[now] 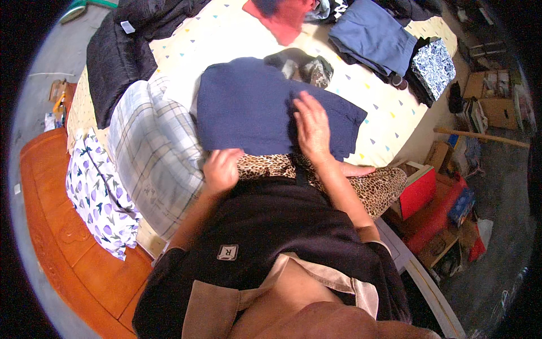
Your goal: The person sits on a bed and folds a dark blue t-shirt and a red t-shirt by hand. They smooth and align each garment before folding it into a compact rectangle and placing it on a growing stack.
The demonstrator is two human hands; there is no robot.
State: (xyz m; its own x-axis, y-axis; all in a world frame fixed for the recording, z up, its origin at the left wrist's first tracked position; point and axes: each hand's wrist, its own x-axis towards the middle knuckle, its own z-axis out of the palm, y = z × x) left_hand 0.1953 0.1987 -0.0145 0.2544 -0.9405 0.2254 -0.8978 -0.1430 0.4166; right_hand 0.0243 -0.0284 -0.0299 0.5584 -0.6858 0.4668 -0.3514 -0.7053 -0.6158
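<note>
A navy garment (250,106) lies spread on the bed in front of me, its near edge by my lap. My right hand (313,127) rests on its right part, fingers stretched out over the cloth. At the near left edge is my left hand (222,169), fingers curled and slightly blurred; whether it pinches the hem is hard to tell. Leopard-print trousers (377,188) cover my legs, with a bare foot showing past my right wrist. A camouflage-patterned garment (315,70) sits just beyond the navy cloth.
A plaid pillow or folded bedding (154,156) and a tulip-print cloth (101,199) lie at left, near the wooden headboard (63,203). Black clothing (118,63), a red garment (281,21) and folded blue-grey clothing (372,38) lie farther back. Boxes (499,101) stand on the floor at right.
</note>
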